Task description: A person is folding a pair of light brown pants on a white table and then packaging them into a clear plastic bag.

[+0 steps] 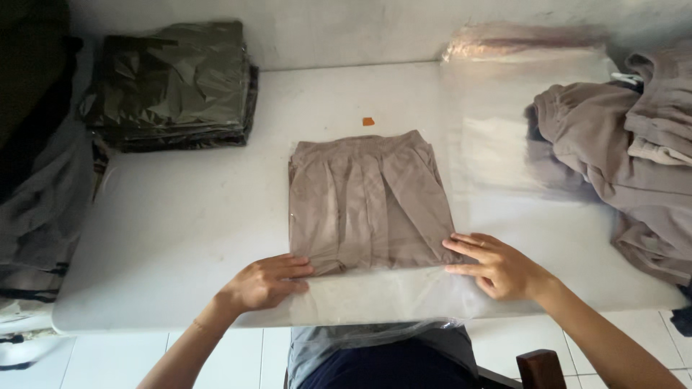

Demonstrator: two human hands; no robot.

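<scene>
The person's left hand point(265, 282) lies flat, fingers spread and gripping nothing, pressing on the near left corner of a folded taupe garment point(367, 202) where it meets the open mouth of a clear plastic bag point(382, 295). The right hand point(497, 266) rests at the near right corner, its fingers loosely spread over the film and the cloth edge, holding nothing closed; whether a fingertip pinches the film there cannot be told, since the plastic is nearly invisible against the white worktop point(180, 216). To do this step well, both hands would best keep the fold pressed square and even, smoothing the film outward from the middle so that no air or crease is trapped and the corners stay aligned. The garment sits in the middle of the worktop, a neat rectangle with soft pleat lines running lengthwise and what looks like a waistband at the far edge. A stack of bagged dark green garments point(176, 86) lies at the far left corner, a sheaf of clear bags point(519, 108) to the right, and a heap of loose taupe clothes point(634, 151) at the right edge.
</scene>
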